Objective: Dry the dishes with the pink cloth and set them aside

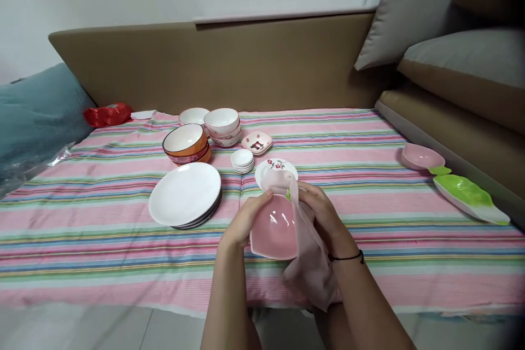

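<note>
A glossy pink bowl (273, 232) with a pointed edge and a bit of green at its far end is held up over the near part of the striped cloth. My left hand (247, 217) grips its left rim, thumb on top. In my right hand (322, 208) is a pale pink cleaning cloth (310, 262), draped over the bowl's right side and hanging below it; those fingers are closed, partly hidden by the cloth. Just beyond the bowl lies a white plate with red flowers (276, 165), partly covered from view.
White plates (185, 194) are stacked at left, with orange bowls (186, 145), white bowls (222, 123), small white dishes (242, 159) and a square patterned dish (257, 143) behind. At right lie a pink bowl (422, 156) and a green leaf-shaped dish (463, 194), near the cushions (459, 115).
</note>
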A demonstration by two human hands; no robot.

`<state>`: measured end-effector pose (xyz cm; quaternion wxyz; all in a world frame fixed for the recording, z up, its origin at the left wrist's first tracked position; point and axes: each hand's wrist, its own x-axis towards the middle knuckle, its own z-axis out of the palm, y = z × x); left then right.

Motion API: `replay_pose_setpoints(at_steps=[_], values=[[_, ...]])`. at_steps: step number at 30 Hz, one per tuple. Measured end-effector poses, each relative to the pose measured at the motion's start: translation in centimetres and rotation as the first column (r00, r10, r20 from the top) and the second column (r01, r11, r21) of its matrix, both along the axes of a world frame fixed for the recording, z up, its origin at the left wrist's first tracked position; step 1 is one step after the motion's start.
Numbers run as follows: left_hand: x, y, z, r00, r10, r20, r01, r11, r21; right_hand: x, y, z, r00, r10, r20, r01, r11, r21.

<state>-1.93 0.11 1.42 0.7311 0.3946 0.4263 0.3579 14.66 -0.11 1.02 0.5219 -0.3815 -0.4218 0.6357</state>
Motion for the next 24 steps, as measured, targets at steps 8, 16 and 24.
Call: replay_pose_setpoints(at_steps=[8, 16, 24], values=[[0.1, 1.2, -1.6, 0.954, 0.299, -0.032, -0.295, 0.951, 0.090, -1.6, 0.4, -0.4, 0.832, -0.495, 0.251, 0.499, 0.865, 0.052], [0.7, 2.1, -1.5, 0.919, 0.395, -0.008, -0.394, 0.916, 0.074, -1.6, 0.5, -0.6, 0.797, -0.557, 0.232, 0.560, 0.826, 0.062], [-0.2, 1.3, -0.7, 0.963, 0.151, -0.222, -0.101, 0.970, 0.220, -0.8, 0.4, -0.8, 0.931, -0.307, 0.197, 0.299, 0.952, 0.071]])
